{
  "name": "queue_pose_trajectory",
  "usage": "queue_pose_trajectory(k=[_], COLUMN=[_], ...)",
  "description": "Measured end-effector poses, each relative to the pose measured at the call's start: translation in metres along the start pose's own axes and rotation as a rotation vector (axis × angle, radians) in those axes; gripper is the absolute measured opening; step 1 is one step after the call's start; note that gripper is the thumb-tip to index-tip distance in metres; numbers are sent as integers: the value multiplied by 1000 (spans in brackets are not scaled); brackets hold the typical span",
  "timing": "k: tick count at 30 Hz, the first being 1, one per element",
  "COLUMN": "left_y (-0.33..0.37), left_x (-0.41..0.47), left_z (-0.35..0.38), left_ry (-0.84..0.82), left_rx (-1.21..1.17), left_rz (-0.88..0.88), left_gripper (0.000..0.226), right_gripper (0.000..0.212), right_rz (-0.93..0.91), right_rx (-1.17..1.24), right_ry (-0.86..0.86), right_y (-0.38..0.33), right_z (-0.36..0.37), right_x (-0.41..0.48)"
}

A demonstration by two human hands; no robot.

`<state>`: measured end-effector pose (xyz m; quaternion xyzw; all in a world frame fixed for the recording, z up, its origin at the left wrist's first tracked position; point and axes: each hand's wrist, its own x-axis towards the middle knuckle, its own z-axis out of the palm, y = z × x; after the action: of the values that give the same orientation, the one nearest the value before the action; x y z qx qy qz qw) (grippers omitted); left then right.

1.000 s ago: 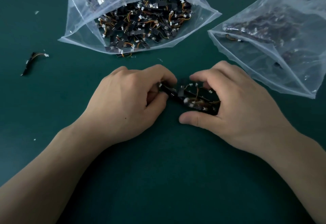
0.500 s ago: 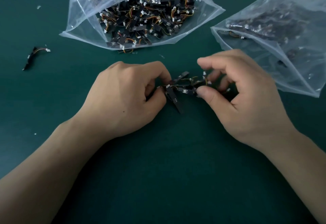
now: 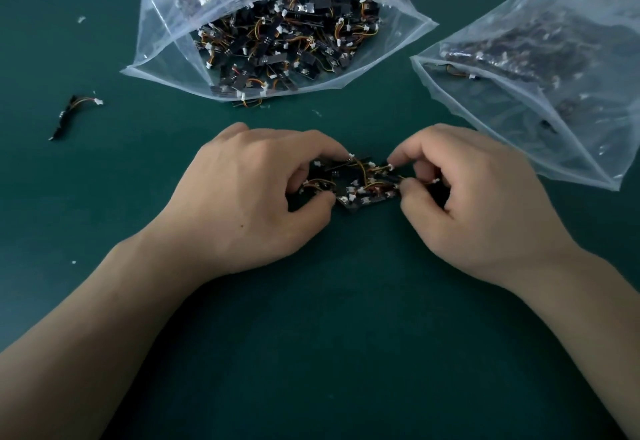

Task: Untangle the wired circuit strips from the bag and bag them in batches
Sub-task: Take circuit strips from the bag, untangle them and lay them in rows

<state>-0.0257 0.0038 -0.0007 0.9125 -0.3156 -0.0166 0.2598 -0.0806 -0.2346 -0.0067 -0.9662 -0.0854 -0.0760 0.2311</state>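
no readable text anywhere: circuit strips (image 3: 360,183), both bags (image 3: 277,34) and worktop (image 3: 346,353) show no legible markings.

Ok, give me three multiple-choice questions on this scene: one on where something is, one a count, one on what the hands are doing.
1. Where is the lone strip?
A. Left of the open bag
B. Inside it
C. On top of it

2. How many bags show?
A. One
B. Two
C. Four

3. The left hand and right hand:
A. both grip the clump
B. lie flat, holding nothing
C. reach into a bag

Answers:
1 A: it lies alone, well left of the bag.
2 B: the open bag plus a second bag at right.
3 A: fingers and thumbs of both curl round the tangle between them.
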Motion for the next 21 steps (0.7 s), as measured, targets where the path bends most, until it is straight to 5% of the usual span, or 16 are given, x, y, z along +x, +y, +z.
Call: queue_pose_trajectory(k=[12, 15, 19, 21], left_y=[-2, -2, -3, -4], left_x=[-1, -1, 0, 0], left_z=[3, 4, 4, 4], left_ry=[20, 30, 36, 38], left_rx=[-31, -40, -47, -62], left_rz=[8, 5, 22, 33], left_gripper=[29, 26, 22, 21], right_gripper=[8, 24, 79, 76], right_rz=[18, 5, -65, -90], right_rx=[140, 104, -99, -83], right_ry=[39, -18, -209, -223], right_y=[1, 4, 8, 9], right_z=[2, -1, -6, -7], right_x=[1, 1, 3, 4])
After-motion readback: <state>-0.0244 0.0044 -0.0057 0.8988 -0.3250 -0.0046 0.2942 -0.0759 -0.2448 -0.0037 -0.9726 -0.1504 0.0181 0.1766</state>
